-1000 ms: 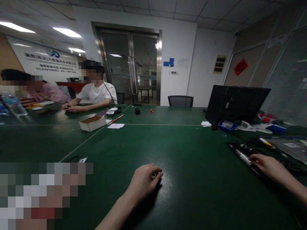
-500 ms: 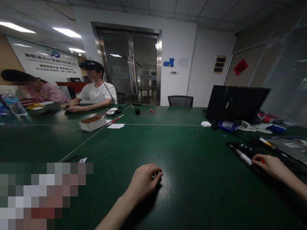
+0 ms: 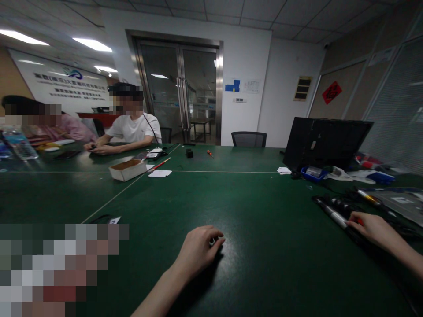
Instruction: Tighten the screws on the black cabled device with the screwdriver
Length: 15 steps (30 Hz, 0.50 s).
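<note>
My left hand [image 3: 201, 247] rests on the green table [image 3: 231, 277] in the lower middle, its fingers loosely curled. A small gap shows between thumb and forefinger, and I see nothing held there. Farther right, my right hand [image 3: 375, 226] is closed with its fingertips around a small orange-red object [image 3: 360, 222]. Most of that object is hidden by the fingers, so I cannot make out its kind. Just left of these fingertips lies a black and silver rod-like tool [image 3: 337, 217]. Dark cables and fittings lie behind the right hand.
A black monitor [image 3: 327, 143] stands at the right, near a blue tray [image 3: 313, 173]. Across the table lie an orange screwdriver [image 3: 209, 153], a small black block [image 3: 189, 153] and a white box [image 3: 128, 171]. Two people sit at the far left; a blurred patch covers the lower left.
My right hand has shifted very slightly about the orange-red object. My left hand and the things on the table stay as they were.
</note>
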### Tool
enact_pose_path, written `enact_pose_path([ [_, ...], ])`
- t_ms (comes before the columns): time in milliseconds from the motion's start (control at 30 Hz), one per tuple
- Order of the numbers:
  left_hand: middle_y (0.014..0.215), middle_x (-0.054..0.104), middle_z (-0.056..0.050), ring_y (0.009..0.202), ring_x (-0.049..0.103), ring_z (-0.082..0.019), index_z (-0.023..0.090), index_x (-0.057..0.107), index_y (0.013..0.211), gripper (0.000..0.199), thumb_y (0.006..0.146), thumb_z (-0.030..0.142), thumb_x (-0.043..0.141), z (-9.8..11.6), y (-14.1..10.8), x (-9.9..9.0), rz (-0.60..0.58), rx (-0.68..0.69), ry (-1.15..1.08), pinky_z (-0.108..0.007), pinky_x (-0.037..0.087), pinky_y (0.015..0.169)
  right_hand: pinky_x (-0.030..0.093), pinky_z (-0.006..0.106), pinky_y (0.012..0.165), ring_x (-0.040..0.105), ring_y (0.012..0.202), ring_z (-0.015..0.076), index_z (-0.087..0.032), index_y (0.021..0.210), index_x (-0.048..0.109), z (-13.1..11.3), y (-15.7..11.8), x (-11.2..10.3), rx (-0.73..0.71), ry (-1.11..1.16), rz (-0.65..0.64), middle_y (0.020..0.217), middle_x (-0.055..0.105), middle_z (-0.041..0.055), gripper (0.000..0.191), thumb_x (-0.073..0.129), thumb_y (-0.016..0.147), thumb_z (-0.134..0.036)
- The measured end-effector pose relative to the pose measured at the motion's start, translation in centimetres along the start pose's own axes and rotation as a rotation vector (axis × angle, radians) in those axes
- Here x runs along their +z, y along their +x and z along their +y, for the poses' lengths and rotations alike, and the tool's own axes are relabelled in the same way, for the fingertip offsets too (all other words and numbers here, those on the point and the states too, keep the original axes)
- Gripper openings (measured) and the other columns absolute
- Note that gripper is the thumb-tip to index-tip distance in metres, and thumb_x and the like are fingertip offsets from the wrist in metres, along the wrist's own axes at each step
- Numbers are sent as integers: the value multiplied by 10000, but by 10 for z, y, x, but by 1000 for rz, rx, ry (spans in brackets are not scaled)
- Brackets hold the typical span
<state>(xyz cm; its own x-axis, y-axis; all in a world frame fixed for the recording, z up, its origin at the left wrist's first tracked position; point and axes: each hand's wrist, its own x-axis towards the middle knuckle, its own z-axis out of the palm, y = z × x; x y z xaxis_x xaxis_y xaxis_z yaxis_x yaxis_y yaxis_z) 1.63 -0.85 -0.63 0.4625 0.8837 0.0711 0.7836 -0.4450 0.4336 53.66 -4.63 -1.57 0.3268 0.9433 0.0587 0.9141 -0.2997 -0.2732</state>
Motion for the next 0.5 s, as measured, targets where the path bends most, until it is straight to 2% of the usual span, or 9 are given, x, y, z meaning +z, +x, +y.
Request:
enact_pose_path([
  [100, 968, 753, -71, 898, 680, -228, 204, 775, 1011, 277, 946, 323, 533, 0, 0, 0, -1, -2, 12, -336, 488, 824, 484, 356, 673, 688, 763, 284, -170, 832, 684, -9, -3, -4, -14, -63, -2, 847, 717, 168, 256, 447, 919, -218],
  [233, 972, 752, -71, 906, 684, -230, 203, 775, 1020, 272, 948, 316, 538, 1, 0, 0, 1, -3, 7, -339, 487, 831, 513, 357, 726, 704, 860, 295, -142, 958, 708, -17, -6, -7, 37, -117, -48, 987, 736, 187, 262, 457, 927, -209],
  [367, 967, 751, -69, 909, 682, -230, 205, 775, 1023, 272, 951, 315, 537, 2, 0, -2, -8, -15, 14, -338, 487, 836, 533, 356, 774, 708, 931, 296, -114, 1037, 709, -15, -5, -6, 69, -137, -81, 1070, 730, 206, 282, 470, 940, -228],
  [500, 988, 750, -66, 912, 677, -220, 211, 770, 1045, 289, 951, 325, 521, 2, 0, -2, -10, -17, 9, -336, 491, 855, 549, 367, 771, 714, 943, 303, -131, 1014, 713, -13, -3, -4, 108, -153, -105, 1072, 732, 197, 253, 514, 923, -258],
])
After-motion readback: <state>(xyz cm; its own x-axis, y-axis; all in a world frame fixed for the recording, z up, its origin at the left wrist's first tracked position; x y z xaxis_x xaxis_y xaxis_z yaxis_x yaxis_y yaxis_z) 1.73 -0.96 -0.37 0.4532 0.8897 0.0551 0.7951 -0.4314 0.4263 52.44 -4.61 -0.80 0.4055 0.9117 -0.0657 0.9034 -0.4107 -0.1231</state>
